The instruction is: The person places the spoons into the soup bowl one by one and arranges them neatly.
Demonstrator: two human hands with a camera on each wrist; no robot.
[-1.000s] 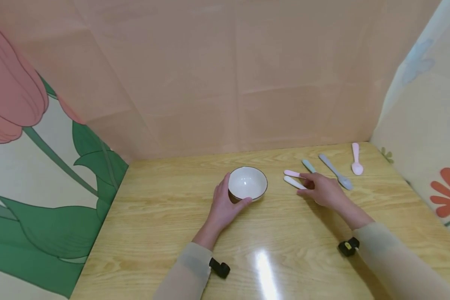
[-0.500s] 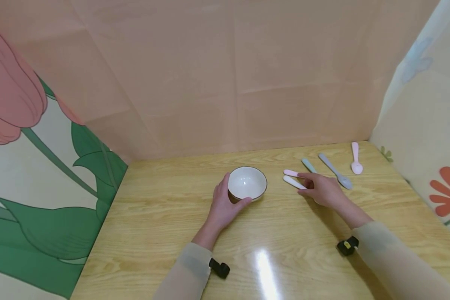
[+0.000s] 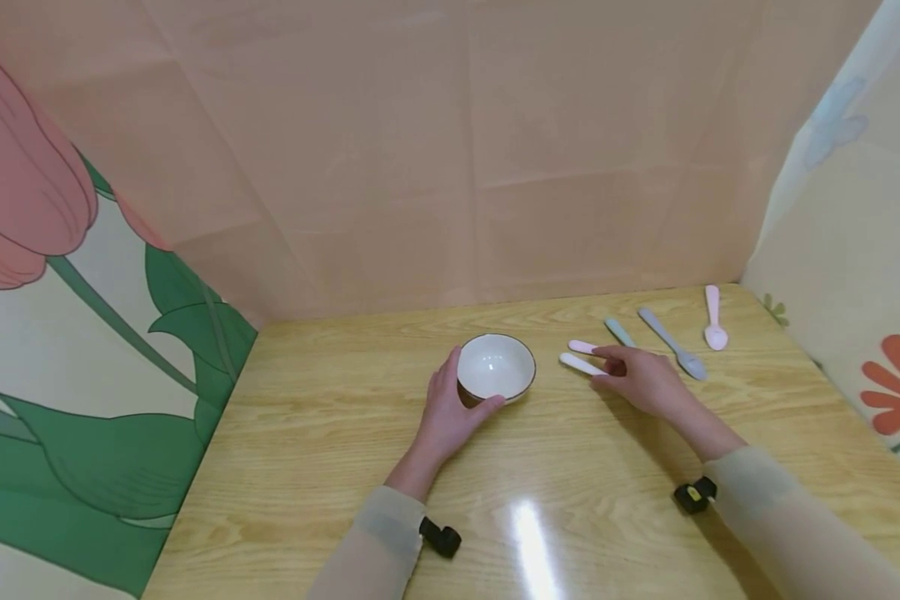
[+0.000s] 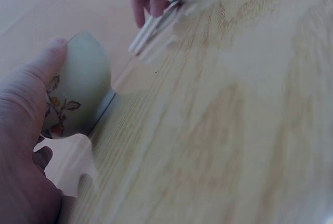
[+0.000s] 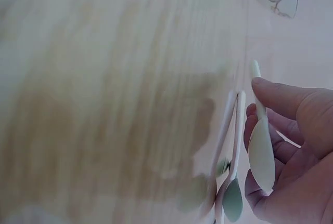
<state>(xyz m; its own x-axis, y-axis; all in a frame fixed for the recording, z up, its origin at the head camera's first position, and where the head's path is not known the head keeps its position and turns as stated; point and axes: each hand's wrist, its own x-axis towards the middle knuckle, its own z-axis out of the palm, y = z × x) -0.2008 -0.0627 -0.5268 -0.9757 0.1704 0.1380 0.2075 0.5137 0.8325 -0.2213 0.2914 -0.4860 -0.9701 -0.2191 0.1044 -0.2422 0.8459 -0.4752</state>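
A white bowl with a dark rim (image 3: 497, 367) stands mid-table; the left wrist view shows a painted flower sprig on its outside (image 4: 63, 105). My left hand (image 3: 444, 408) grips the bowl from the left, thumb at the near rim and fingers round the far side. My right hand (image 3: 643, 381) pinches a white spoon (image 5: 261, 151) between thumb and fingers, its handle pointing towards the bowl. In the right wrist view that spoon hangs apart from the spoons lying below it. Just beyond the white spoon lies a pink spoon (image 3: 582, 346), its bowl end hidden behind my right hand in the head view.
Behind my right hand lie a teal spoon (image 3: 618, 331) and a grey-blue spoon (image 3: 671, 342). Another pink spoon (image 3: 714, 325) is near the table's far right corner. Printed cloth walls stand along the back (image 3: 390, 208), left and right of the wooden table (image 3: 330, 467).
The white spoon has shifted slightly left with my right hand, its handle end swinging away from the pink spoon's. My left hand and the bowl have stayed put.
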